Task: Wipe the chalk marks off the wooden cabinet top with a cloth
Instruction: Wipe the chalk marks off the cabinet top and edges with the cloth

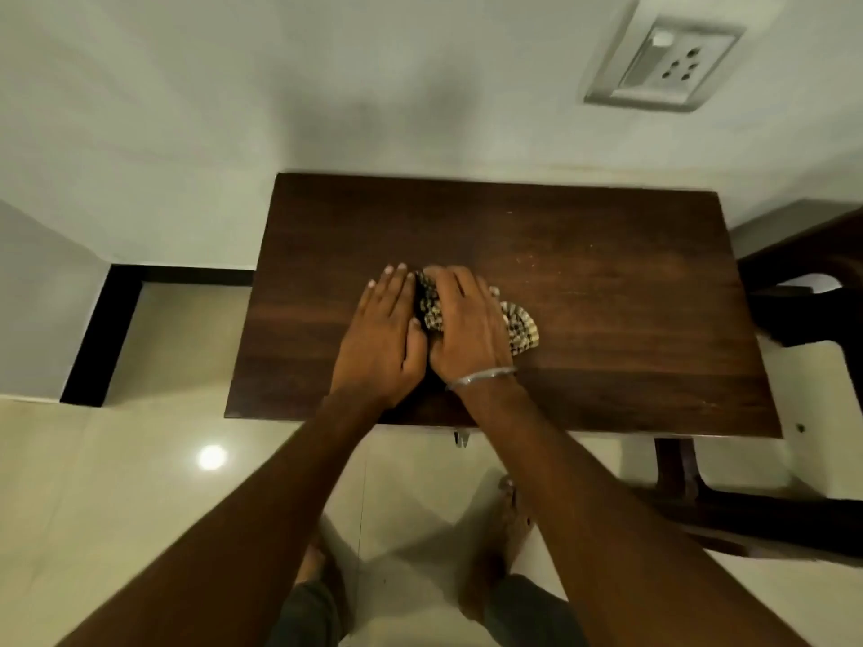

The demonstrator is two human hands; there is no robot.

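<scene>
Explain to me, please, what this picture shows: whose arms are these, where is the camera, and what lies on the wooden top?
One camera, worn on a person's head, looks down at that person's own two arms. There is no machine. The dark wooden cabinet top stands against a wall. The right hand lies on a patterned cloth and presses it to the wood. The left hand rests flat beside it, holding nothing. Faint pale specks, probably chalk, lie further right.

Dark wooden cabinet top (pixel 607 319) set against a pale wall (pixel 233 109). Left hand (pixel 380 333) lies flat on the wood, fingers straight, touching the right hand (pixel 462 329), which presses down on a bunched checked cloth (pixel 520 326). Faint chalk specks (pixel 527 260) lie beyond it, rightward.
</scene>
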